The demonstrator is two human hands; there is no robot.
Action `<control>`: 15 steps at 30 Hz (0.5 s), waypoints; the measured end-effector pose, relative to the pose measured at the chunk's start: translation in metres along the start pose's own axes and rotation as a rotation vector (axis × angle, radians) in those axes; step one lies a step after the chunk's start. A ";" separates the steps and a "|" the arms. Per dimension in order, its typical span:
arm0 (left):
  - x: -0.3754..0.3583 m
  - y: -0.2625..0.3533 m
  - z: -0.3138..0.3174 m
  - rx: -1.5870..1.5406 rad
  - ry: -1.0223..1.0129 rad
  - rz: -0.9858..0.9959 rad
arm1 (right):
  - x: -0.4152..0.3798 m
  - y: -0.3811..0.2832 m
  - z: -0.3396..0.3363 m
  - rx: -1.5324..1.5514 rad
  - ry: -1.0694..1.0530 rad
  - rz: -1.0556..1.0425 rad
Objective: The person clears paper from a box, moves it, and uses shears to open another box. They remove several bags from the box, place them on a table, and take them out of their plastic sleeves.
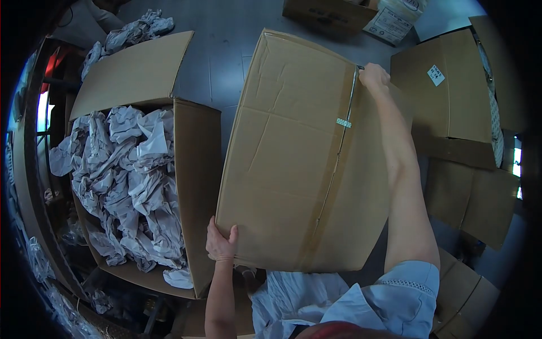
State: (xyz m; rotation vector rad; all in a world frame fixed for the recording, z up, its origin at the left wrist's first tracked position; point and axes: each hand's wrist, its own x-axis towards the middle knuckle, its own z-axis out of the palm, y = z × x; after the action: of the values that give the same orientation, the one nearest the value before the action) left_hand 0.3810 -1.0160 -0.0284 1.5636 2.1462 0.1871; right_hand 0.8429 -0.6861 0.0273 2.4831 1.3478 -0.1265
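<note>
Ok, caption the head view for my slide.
Left hand and right hand at opposite ends of a taped box, beside an open box of paper.

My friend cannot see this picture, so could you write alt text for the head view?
A large cardboard box fills the middle, with a person's left hand at its near left corner and right hand at the far end of its taped seam. On the left, an open carton holds crumpled paper; more boxes stand on the right.
</note>
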 end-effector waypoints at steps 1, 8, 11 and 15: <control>0.000 0.000 0.000 0.009 -0.002 -0.002 | 0.001 -0.001 0.000 0.002 -0.005 0.003; 0.002 -0.005 0.004 0.004 0.067 0.053 | 0.000 -0.005 0.008 -0.013 0.019 0.003; 0.000 -0.003 0.005 0.014 0.039 0.048 | 0.002 -0.002 0.008 -0.064 0.021 -0.053; 0.000 -0.004 0.005 0.007 0.047 0.043 | -0.008 -0.005 0.007 -0.127 0.012 -0.156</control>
State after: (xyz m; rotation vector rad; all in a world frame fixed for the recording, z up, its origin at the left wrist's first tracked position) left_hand 0.3797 -1.0185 -0.0344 1.6253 2.1523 0.2322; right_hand 0.8346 -0.6917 0.0211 2.2772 1.5053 -0.0583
